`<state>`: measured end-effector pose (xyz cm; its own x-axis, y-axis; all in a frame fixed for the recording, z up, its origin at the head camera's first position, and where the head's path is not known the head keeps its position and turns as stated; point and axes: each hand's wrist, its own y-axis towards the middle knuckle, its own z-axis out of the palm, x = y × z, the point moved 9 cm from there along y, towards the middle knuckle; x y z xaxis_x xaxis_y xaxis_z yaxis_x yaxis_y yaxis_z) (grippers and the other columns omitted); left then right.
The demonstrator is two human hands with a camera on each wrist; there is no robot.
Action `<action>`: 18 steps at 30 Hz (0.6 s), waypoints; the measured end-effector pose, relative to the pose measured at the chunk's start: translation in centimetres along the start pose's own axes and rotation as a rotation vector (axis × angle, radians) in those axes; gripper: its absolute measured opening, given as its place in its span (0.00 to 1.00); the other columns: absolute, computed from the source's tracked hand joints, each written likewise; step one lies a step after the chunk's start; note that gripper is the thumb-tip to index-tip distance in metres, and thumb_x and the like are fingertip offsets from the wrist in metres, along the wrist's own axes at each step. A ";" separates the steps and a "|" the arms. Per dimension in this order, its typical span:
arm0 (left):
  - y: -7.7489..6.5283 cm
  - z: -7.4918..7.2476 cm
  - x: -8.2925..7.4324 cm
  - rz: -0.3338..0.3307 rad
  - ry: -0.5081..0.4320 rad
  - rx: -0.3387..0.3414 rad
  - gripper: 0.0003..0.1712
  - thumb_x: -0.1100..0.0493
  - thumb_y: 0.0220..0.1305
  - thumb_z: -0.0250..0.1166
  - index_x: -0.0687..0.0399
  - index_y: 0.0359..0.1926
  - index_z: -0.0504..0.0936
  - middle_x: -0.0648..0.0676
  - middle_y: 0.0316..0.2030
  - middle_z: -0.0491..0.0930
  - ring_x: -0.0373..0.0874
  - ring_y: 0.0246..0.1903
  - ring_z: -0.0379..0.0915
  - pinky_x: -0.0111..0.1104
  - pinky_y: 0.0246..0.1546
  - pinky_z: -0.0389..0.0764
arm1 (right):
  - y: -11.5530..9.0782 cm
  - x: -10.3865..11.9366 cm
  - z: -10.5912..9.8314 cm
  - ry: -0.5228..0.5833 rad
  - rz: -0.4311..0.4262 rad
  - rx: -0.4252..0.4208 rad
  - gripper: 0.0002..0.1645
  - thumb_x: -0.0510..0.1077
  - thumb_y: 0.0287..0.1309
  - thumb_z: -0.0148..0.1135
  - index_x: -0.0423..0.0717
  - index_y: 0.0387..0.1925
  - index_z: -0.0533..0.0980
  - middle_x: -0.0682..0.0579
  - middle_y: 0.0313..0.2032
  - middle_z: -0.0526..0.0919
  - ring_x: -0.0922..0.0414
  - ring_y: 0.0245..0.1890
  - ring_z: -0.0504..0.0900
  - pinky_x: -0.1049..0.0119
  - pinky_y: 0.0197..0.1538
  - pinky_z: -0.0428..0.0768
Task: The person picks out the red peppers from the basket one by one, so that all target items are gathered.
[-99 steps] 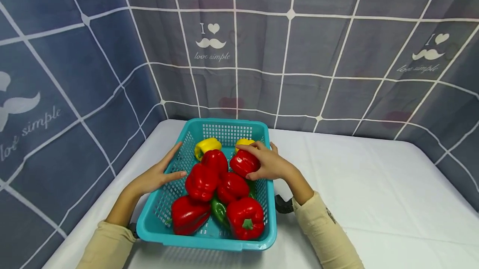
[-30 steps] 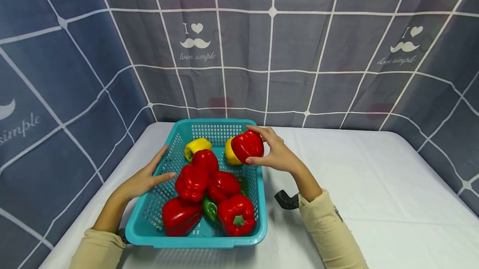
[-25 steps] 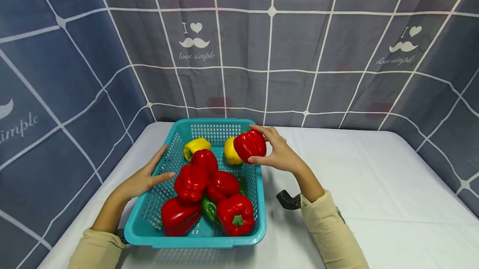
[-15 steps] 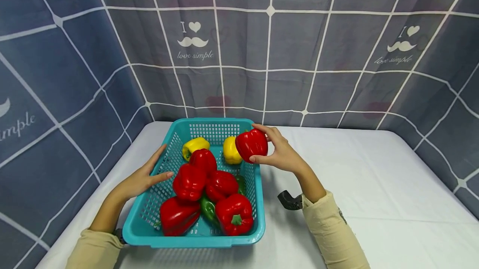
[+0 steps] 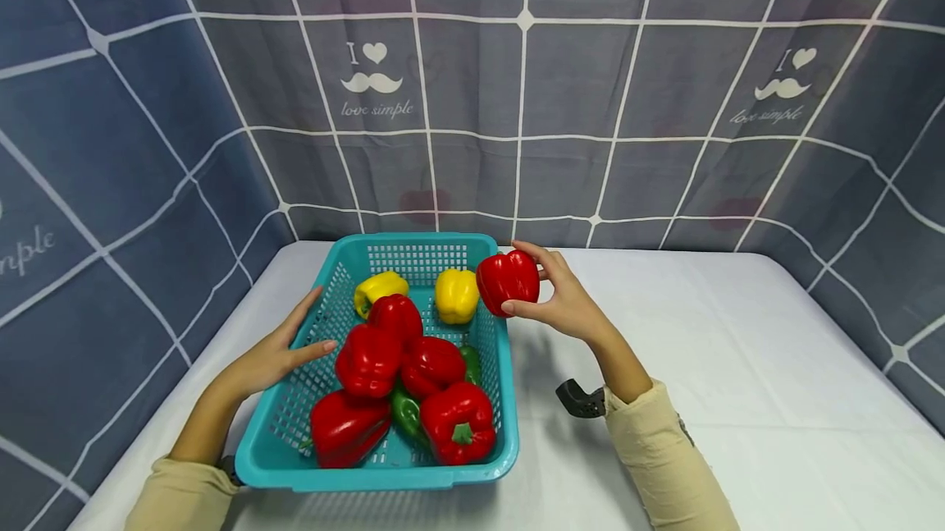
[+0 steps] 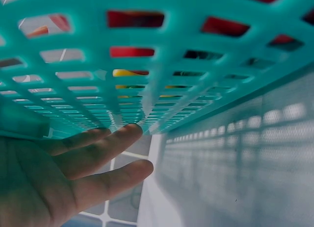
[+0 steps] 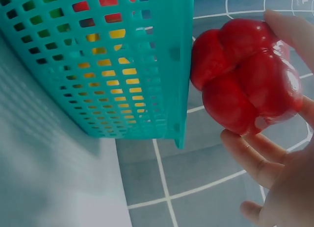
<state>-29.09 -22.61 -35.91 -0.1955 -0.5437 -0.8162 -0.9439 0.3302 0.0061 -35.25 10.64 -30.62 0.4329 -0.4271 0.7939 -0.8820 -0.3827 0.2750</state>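
My right hand (image 5: 559, 299) grips a red bell pepper (image 5: 508, 281) between thumb and fingers, above the right rim of a teal plastic basket (image 5: 384, 478). In the right wrist view the pepper (image 7: 248, 75) hangs just outside the basket's wall (image 7: 169, 65). At the basket's left side my left hand (image 5: 267, 356) rests with straight, spread fingers, its thumb over the rim. The left wrist view shows those fingers (image 6: 105, 156) along the outer wall. Inside lie several red bell peppers (image 5: 369, 360), two yellow ones (image 5: 456, 296) and green peppers (image 5: 408, 414), partly hidden under the red ones.
A white-covered table (image 5: 701, 350) carries the basket near its left side and stretches off to the right. Grey-blue checked cloth (image 5: 472, 88) hangs behind it and along both sides. A black wrist camera (image 5: 580, 399) sticks out from the right wrist.
The right hand has lifted the red bell pepper from among the others and moved it rightward to over the basket's rim, uncovering the right yellow pepper. The left hand keeps its place on the basket.
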 end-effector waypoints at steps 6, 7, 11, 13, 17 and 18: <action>-0.1 0.0 -0.1 0.007 0.002 -0.001 0.50 0.54 0.62 0.55 0.48 0.71 0.28 0.67 0.70 0.32 0.72 0.63 0.41 0.60 0.48 0.67 | -0.5 -0.7 -0.7 0.003 0.047 -0.025 0.48 0.52 0.41 0.70 0.61 0.65 0.59 0.49 0.55 0.65 0.48 0.52 0.67 0.57 0.40 0.79; -0.1 0.0 -0.1 0.010 -0.004 0.000 0.50 0.54 0.62 0.55 0.49 0.71 0.28 0.67 0.70 0.32 0.73 0.63 0.41 0.60 0.47 0.68 | -0.6 -0.9 -0.8 -0.001 0.055 -0.028 0.48 0.52 0.41 0.70 0.62 0.65 0.59 0.49 0.55 0.65 0.48 0.52 0.67 0.57 0.39 0.79; -0.1 0.1 -0.2 0.022 -0.032 0.008 0.50 0.56 0.62 0.55 0.49 0.71 0.28 0.68 0.69 0.32 0.74 0.62 0.43 0.57 0.45 0.72 | -0.9 -1.5 -1.2 -0.007 0.077 -0.038 0.47 0.52 0.40 0.70 0.63 0.64 0.59 0.48 0.55 0.65 0.48 0.52 0.67 0.58 0.39 0.79; -0.1 0.1 -0.2 0.029 -0.045 0.011 0.50 0.56 0.62 0.55 0.49 0.71 0.28 0.68 0.69 0.32 0.74 0.62 0.44 0.56 0.43 0.73 | -1.0 -1.9 -1.4 -0.005 0.092 -0.042 0.47 0.52 0.40 0.70 0.63 0.64 0.60 0.48 0.55 0.65 0.47 0.52 0.67 0.58 0.38 0.79; -0.1 0.1 -0.2 0.032 -0.053 0.015 0.50 0.56 0.62 0.55 0.48 0.71 0.27 0.68 0.69 0.33 0.74 0.62 0.44 0.55 0.42 0.74 | -1.3 -2.7 -1.7 0.005 0.135 -0.045 0.46 0.52 0.40 0.71 0.61 0.63 0.60 0.46 0.55 0.65 0.46 0.52 0.67 0.58 0.38 0.79; -0.1 0.2 -0.1 0.031 -0.054 0.016 0.50 0.56 0.62 0.55 0.47 0.71 0.28 0.68 0.69 0.33 0.74 0.62 0.44 0.55 0.42 0.74 | -1.3 -3.0 -1.8 0.006 0.146 -0.040 0.47 0.52 0.40 0.71 0.61 0.63 0.60 0.46 0.55 0.65 0.45 0.52 0.67 0.58 0.38 0.79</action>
<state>-28.95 -22.43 -35.89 -0.2093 -0.4907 -0.8458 -0.9332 0.3586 0.0229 -35.69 13.88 -32.37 0.2989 -0.4707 0.8301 -0.9422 -0.2839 0.1782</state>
